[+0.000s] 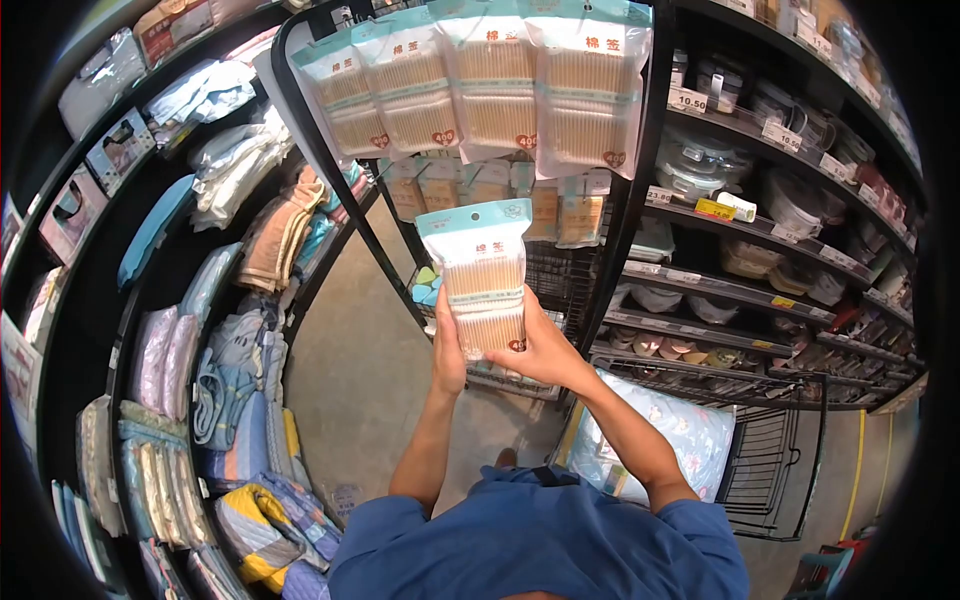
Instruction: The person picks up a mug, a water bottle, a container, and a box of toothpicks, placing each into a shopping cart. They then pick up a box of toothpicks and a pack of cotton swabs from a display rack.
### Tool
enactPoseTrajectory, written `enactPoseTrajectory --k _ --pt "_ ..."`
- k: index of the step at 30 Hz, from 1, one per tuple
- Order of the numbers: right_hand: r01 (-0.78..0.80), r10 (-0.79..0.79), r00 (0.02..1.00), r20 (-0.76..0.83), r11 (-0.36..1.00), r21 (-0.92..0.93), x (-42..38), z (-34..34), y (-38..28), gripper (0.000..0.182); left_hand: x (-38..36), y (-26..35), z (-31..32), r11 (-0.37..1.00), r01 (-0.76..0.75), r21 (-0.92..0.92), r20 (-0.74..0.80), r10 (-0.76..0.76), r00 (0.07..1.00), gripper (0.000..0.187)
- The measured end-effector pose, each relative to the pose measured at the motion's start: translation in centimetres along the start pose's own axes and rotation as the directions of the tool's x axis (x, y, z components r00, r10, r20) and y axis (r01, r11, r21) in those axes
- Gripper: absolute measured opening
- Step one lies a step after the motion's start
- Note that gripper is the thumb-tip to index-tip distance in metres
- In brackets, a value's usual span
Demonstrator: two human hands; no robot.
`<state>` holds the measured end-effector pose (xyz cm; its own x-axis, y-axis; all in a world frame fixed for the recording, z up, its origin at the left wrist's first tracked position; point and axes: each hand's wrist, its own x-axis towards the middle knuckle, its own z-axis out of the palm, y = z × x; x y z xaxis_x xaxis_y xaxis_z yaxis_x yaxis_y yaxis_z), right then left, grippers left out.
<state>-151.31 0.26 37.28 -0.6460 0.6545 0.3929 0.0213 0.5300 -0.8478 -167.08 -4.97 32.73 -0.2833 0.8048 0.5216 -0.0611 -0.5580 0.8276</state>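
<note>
Between my two hands is a clear pack of cotton swabs [484,278] with a pale green and white top, held upright in front of me. My left hand [449,345] presses along its left edge. On the lower right side, my right hand [540,345] grips it with the thumb across the front. Several matching packs of cotton swabs [490,95] hang in a row on the rack above. Smaller hanging packs [545,210] show behind the held one, partly hidden by it.
Shelves at left carry folded bedding and towels [285,225]. To the right, shelves hold clear food containers [705,165] with price tags. A wire shopping cart [775,460] stands at my right side with a light blue floral package [690,430] in it. Grey floor [350,390] lies below.
</note>
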Motion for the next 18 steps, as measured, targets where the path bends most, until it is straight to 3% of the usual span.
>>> enactPoseTrajectory --k 3,6,18 --pt "0.033 -0.034 0.999 -0.032 0.999 -0.017 -0.4 -0.4 -0.6 0.094 0.1 0.0 0.6 1.000 -0.023 0.007 0.008 0.023 1.000 0.066" --pt "0.017 -0.016 0.998 -0.055 1.000 0.017 -0.5 -0.7 -1.1 0.085 0.4 1.0 1.2 0.998 -0.051 0.042 0.023 0.050 0.998 0.067" --pt "0.044 -0.054 0.994 -0.092 0.994 -0.098 -0.5 -1.0 -2.3 0.097 1.2 3.4 1.9 0.970 -0.149 0.191 0.069 0.138 0.988 0.071"
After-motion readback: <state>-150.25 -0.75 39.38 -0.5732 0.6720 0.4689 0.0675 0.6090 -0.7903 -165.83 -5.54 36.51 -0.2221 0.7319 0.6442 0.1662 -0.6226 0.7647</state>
